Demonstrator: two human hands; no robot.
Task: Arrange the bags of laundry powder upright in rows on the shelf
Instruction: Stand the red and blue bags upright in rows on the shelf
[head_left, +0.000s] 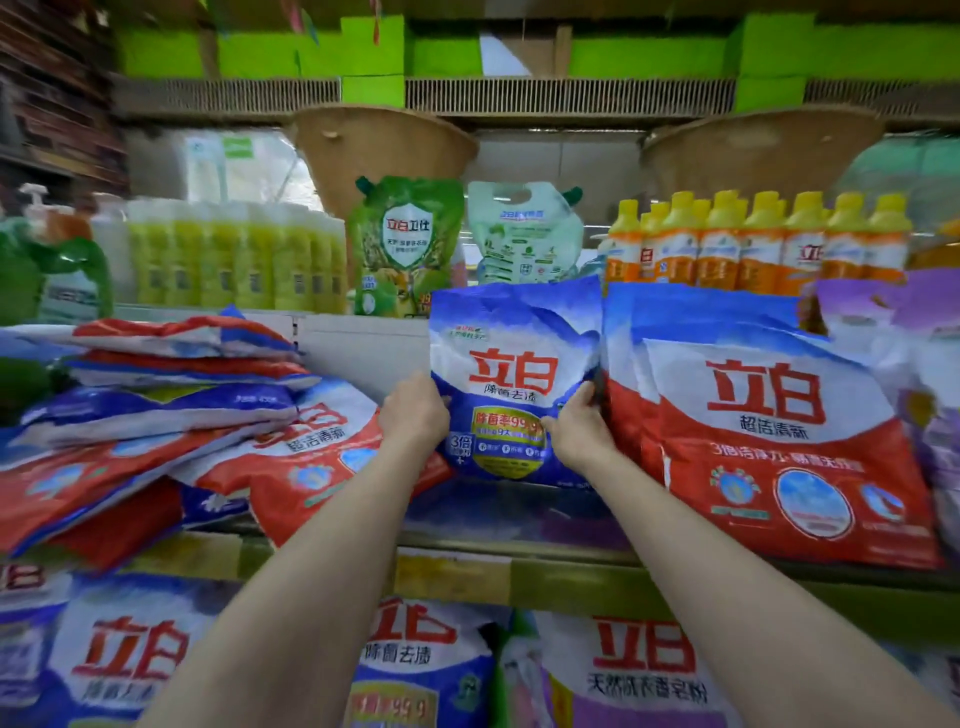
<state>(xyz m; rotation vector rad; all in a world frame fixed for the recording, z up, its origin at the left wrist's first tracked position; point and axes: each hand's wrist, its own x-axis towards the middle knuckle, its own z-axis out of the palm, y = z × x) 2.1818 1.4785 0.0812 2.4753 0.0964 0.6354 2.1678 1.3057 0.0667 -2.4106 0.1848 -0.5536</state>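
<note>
Held upright at the middle of the shelf (571, 551): a blue-and-white bag (511, 364) of laundry powder, gripped at both lower side edges. Left hand (414, 410) curled round the bag's left edge, fingers hidden behind it. Right hand (581, 423) closed on the right edge, thumb across the front, fingertips wedged between this bag and the next. Touching on the right, a row of red-and-white bags (769, 431), standing upright and leaning slightly back. Well to the left, a loose pile of flat bags (171, 405), red and blue, lying on their sides. Behind, on the higher shelf, two green refill pouches (408, 244), yellow-green bottles (234, 260) at left, orange bottles (753, 244) at right. Below, more powder bags (130, 660) facing front.
</note>
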